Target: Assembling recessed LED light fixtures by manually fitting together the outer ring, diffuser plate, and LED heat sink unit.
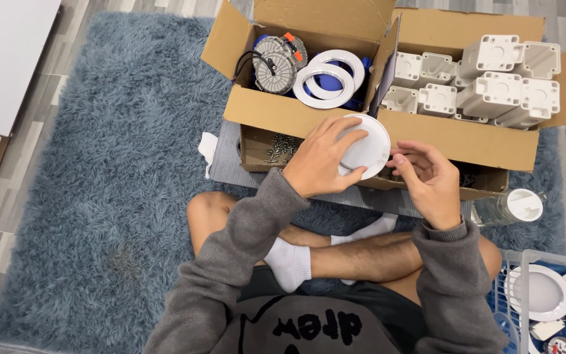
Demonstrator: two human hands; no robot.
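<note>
Left hand (321, 160) is laid palm-down over the white round disc (367, 145), fingers spread and curled over the disc's left half, thumb hooked under its lower left edge, so the disc is gripped. The disc is presented with its flat white face toward the camera; being round, no long axis can be told. A thin wire clip is seen at the disc's lower left rim, just under the fingers.

To the left of this hand, a blue shag rug (113, 170) is spread over the floor. Beyond the hand, an open cardboard box (276, 115) is placed, in which ribbed grey metal fixtures (275, 63) and white rings (325, 82) are held. Just beyond and below the wrist, a shallow tray of small screws (282, 148) is seen.

Right hand (427, 180) is held just beside the disc's right edge, fingers half closed and bent inward, fingertips pinched near the rim; whether a small part is held between them cannot be told. Beyond this hand, a second box compartment is filled with white moulded housings (492, 85). To its right, a clear plastic bottle (509, 206) lies on its side, and finished white round lamps (545, 292) are stacked in a blue-and-white basket (524, 259).
</note>
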